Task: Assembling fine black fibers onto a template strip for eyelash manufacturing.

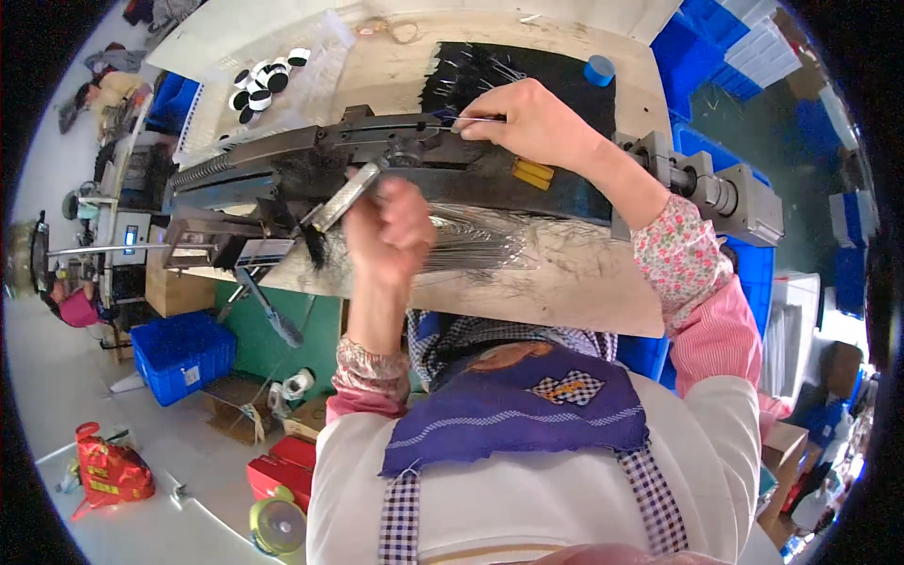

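Observation:
A long dark metal bench machine (311, 151) runs across the worktable. My right hand (532, 122) is closed in a pinch on a thin metal wire (485, 120), at the machine's upper middle edge. My left hand (388, 231), partly smeared by motion, has its fingers curled around a flat silver metal lever (347, 200) on the machine's near side. Many thin metal wires (471, 235) lie in a bundle on the table, right of my left hand. More loose wires rest on a black cloth (556, 80) beyond my right hand.
A clear tray (202, 122) with several white-and-black round pieces (268, 83) stands at the far left. A yellow block (533, 173) sits on the machine, and a blue round cap (599, 71) on the cloth. Blue crates (184, 356) stand around the table; a red bag (111, 468) is on the floor.

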### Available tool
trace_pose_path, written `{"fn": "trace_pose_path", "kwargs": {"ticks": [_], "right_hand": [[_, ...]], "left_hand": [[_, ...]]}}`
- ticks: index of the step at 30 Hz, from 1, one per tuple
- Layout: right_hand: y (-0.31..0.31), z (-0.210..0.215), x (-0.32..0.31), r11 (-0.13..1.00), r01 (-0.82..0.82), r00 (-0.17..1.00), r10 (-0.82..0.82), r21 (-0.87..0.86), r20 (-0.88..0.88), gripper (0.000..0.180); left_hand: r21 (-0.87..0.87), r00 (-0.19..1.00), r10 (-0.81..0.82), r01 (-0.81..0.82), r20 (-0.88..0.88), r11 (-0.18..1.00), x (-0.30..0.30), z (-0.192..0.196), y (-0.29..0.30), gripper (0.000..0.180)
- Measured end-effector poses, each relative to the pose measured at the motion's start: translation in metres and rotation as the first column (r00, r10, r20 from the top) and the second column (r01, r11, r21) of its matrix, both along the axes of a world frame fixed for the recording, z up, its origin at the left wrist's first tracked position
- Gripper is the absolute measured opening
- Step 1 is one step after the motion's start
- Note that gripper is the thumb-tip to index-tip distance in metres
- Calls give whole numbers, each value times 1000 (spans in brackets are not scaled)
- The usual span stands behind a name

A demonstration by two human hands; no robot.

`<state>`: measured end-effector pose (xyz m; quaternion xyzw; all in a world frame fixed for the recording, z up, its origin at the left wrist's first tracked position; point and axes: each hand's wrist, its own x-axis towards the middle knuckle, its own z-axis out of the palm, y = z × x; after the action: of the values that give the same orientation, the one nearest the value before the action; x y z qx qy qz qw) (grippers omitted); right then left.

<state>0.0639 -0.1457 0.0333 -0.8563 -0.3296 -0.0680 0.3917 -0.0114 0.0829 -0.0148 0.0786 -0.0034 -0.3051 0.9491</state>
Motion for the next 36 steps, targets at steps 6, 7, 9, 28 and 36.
{"fn": "trace_pose_path", "kwargs": {"ticks": [6, 7, 9, 28, 36], "right_hand": [[-2, -12, 3, 995, 64, 998, -63, -79, 12, 16], [-1, -12, 3, 995, 65, 998, -65, -77, 5, 16], [5, -12, 3, 996, 36, 997, -30, -78, 77, 15], [-36, -84, -39, 664, 472, 843, -532, -580, 77, 18], [-72, -16, -130, 916, 199, 959, -254, -348, -122, 24]], "left_hand": [[-191, 991, -83, 61, -109, 980, 6, 61, -11, 54], [-134, 994, -64, 51, -89, 990, 4, 57, -13, 51], [859, 962, -76, -196, 261, 472, -15, 44, -41, 30], [842, 726, 640, -490, 251, 225, -4, -52, 96, 24], [587, 758, 118, -585, 642, 560, -31, 30, -52, 25]]}}
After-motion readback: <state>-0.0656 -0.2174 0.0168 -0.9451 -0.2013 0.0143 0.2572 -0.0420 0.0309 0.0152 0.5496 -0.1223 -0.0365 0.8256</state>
